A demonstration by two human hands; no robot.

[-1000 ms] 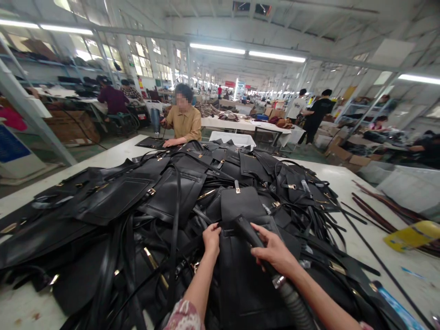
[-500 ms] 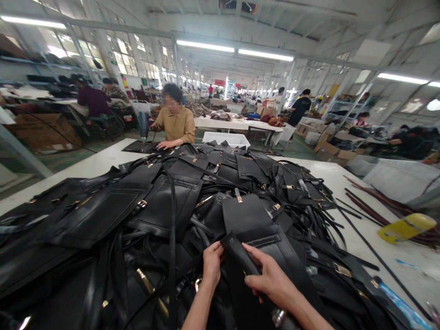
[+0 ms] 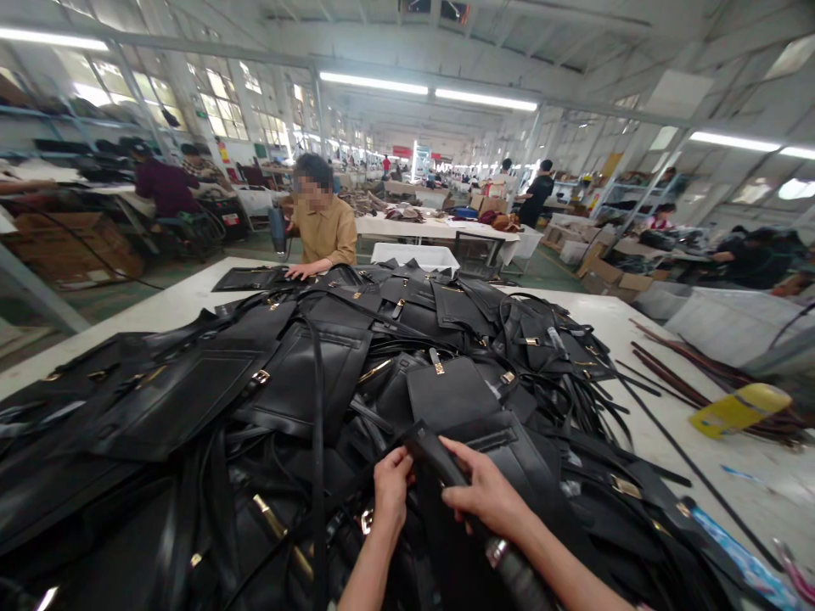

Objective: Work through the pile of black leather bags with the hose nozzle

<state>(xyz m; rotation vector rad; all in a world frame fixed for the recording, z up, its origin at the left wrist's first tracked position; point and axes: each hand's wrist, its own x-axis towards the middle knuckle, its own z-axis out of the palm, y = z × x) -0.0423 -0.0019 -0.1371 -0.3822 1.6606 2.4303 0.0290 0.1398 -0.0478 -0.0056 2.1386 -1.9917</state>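
My left hand (image 3: 390, 488) is closed, thumb and fingers pinching the edge of a black leather bag piece (image 3: 446, 543) in front of me. Wrapped round a long black tube-shaped tool (image 3: 453, 467) is my right hand (image 3: 487, 492). This tool looks like a hot-air gun, with a shiny metal ring (image 3: 495, 552) behind the hand; its front end lies close by my left fingertips. Beneath both hands spreads a heap of black leather bags (image 3: 306, 382) with straps and gold buckles. One bag flap with a gold clasp (image 3: 439, 367) lies just beyond my hands.
Across the table (image 3: 184, 297) a co-worker (image 3: 324, 225) holds a grey gun-shaped tool (image 3: 278, 229), the other hand on a black piece. A white bin (image 3: 413, 255) stands behind the heap. To the right are a yellow bottle (image 3: 742, 410), brown straps (image 3: 675, 373) and a blue-white packet (image 3: 742, 556).
The view has shifted slightly. My right hand and the tool have tilted a little, showing more of the tool's rear part. My left hand keeps its pinch. The co-worker's grey tool has lifted.
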